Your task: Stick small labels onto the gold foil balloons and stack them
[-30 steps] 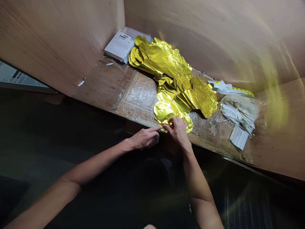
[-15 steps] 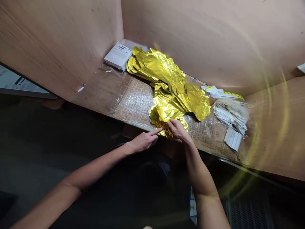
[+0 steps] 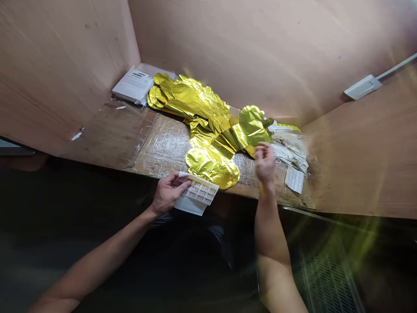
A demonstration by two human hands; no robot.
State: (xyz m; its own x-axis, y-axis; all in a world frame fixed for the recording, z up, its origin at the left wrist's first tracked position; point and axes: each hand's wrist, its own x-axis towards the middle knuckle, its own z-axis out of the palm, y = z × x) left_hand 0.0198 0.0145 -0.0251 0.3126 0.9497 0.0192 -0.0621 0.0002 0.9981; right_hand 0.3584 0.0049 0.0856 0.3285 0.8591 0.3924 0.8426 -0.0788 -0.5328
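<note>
Holding a printed label sheet (image 3: 197, 193) in the left hand (image 3: 167, 194), the person is keeping it over the near edge of the wooden shelf (image 3: 107, 134); the fingers are lying close together across the sheet, with the thumb side clamping it. The right hand (image 3: 265, 163) is hovering just beside the gold foil balloons (image 3: 208, 130), its fingers bunched. Motion blur leaves it uncertain whether they are pinching the yellow strip (image 3: 261, 189) below them. The balloons are lying in a crumpled heap mid-shelf on clear plastic film (image 3: 166, 150). A bag of white sticks (image 3: 289, 152) and a paper slip (image 3: 295, 179) are resting to their right.
</note>
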